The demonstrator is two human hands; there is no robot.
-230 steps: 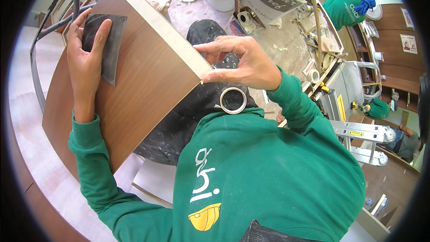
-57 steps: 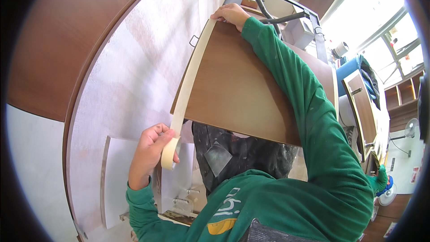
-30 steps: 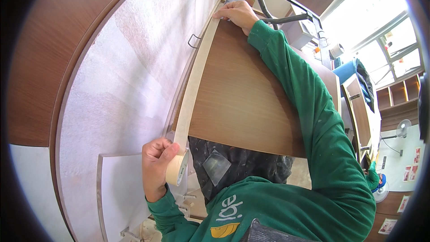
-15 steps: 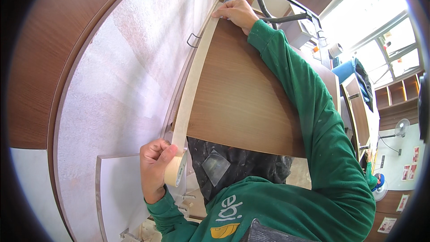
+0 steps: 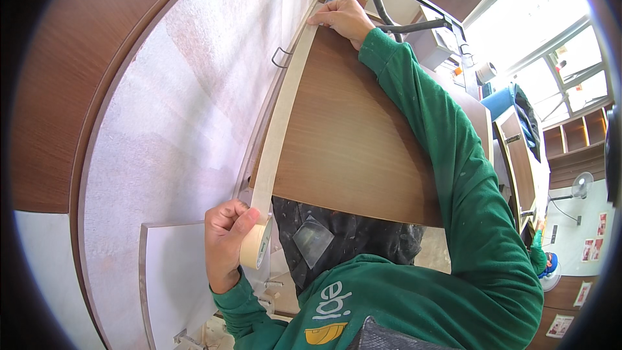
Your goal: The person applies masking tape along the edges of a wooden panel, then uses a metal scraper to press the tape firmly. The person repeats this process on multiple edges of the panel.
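My left hand (image 5: pixel 223 240) grips a roll of masking tape (image 5: pixel 251 249), with its thumb on the tape where it leaves the roll. From there a long, taut tape strip (image 5: pixel 286 110) runs away from me along the left edge of a brown wood-grain panel (image 5: pixel 356 126). At the panel's far end, my right hand (image 5: pixel 348 21) pinches the other end of the strip between thumb and fingers. How much of the strip is stuck down, I cannot tell.
A whitish, patchy board (image 5: pixel 168 110) stands along the left, with a wire handle (image 5: pixel 280 58) beside the strip. Beyond the panel is a folding metal frame (image 5: pixel 414 26). A white panel (image 5: pixel 178 279) is at lower left. Another person (image 5: pixel 547 262) appears at far right.
My left hand and the tape roll have shifted slightly to the right, and the near part of the strip with them. My right hand has stayed in place.
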